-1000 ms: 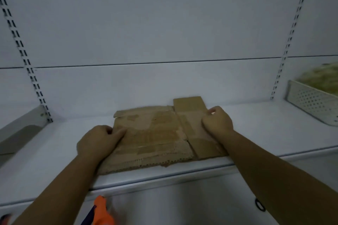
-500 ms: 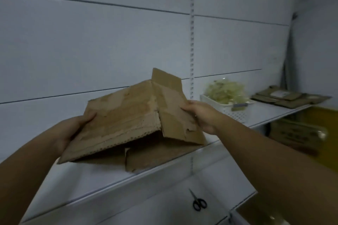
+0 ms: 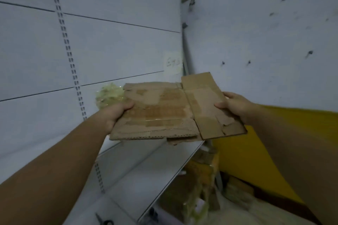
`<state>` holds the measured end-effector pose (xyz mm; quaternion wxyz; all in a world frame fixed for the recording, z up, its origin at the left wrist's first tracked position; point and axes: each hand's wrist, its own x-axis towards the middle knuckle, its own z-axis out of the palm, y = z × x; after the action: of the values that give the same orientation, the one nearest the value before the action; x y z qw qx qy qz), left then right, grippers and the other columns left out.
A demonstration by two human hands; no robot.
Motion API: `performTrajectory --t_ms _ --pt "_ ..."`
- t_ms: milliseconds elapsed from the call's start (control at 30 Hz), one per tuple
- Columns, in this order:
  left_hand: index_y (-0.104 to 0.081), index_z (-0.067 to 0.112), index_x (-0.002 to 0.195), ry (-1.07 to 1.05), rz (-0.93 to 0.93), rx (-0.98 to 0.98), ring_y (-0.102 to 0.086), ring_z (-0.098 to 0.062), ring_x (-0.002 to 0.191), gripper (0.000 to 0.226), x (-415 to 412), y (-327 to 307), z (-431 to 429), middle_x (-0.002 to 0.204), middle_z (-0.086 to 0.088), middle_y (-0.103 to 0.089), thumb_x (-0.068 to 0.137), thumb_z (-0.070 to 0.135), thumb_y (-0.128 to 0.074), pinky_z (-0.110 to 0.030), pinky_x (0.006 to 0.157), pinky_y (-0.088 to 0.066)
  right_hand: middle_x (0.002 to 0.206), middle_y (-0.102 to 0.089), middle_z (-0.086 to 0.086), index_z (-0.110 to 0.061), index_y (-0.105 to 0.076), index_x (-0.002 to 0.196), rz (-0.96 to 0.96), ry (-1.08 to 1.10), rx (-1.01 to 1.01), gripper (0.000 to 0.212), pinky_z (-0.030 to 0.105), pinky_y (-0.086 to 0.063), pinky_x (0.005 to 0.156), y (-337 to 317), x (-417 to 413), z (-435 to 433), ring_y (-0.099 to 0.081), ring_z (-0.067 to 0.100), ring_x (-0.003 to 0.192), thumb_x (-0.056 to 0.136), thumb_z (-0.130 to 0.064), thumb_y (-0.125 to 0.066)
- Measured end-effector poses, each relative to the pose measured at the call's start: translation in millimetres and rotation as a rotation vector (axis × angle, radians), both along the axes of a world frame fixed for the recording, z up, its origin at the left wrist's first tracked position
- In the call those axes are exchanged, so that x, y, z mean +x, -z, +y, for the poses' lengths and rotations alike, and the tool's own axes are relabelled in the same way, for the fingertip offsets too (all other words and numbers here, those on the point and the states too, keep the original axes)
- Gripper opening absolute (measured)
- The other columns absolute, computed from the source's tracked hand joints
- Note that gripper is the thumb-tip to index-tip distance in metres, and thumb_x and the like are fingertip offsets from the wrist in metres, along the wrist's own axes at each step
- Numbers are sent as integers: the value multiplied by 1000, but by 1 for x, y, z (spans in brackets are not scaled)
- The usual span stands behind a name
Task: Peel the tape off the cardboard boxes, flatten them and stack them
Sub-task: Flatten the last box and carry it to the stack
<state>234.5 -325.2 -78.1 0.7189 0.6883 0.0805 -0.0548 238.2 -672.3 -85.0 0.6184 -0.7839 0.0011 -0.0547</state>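
A flattened brown cardboard box (image 3: 164,111) is held level in the air above the white shelf (image 3: 146,166). Its surface shows torn patches where tape came off. My left hand (image 3: 117,113) grips its left edge, thumb on top. My right hand (image 3: 234,104) grips the right edge, thumb on top, fingers underneath. A flap sticks up at the far right corner. A crumpled wad of clear tape (image 3: 109,95) shows behind the box's left end.
Taped cardboard boxes (image 3: 197,188) sit on the floor below the shelf end. Scissors (image 3: 102,221) lie at the bottom left. A yellow surface (image 3: 247,151) fills the right. The white wall corner stands just behind the box.
The flattened box was lifted off the shelf and carried to the right; the view has swung right toward the wall corner. Both hands kept their hold on its edges.
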Motion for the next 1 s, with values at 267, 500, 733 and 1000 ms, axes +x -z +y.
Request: performTrajectory --t_ms 267,500,733,1000 --pt "-64 8 100 177 12 -122 -71 -24 59 22 122 49 -83 72 -12 -75 95 25 -52 -36 52 -59 110 -65 8 -16 -51 129 57 182 -105 45 39 -54 69 34 67 -70 -65 28 90 87 -20 -64" --pt "-54 11 125 273 16 -238 -65 -35 101 37 221 84 -122 112 -20 -68 90 20 -60 -52 91 -49 105 -65 6 -11 -56 124 108 269 -194 38 35 -53 67 54 138 -105 -64 25 88 88 -20 -63" --pt "-50 23 125 274 14 -256 -64 -37 101 44 298 82 -163 116 -18 -65 85 8 -61 -51 82 -54 115 -64 7 -16 -52 130 136 234 -215 43 45 -54 82 62 221 -156 -64 27 94 89 -24 -62" --pt "-48 24 130 218 -9 -225 -67 -33 92 49 372 70 -234 117 -18 -65 85 3 -57 -39 59 -59 128 -55 12 -17 -42 137 93 130 -235 54 44 -52 84 67 342 -237 -62 29 97 88 -28 -63"
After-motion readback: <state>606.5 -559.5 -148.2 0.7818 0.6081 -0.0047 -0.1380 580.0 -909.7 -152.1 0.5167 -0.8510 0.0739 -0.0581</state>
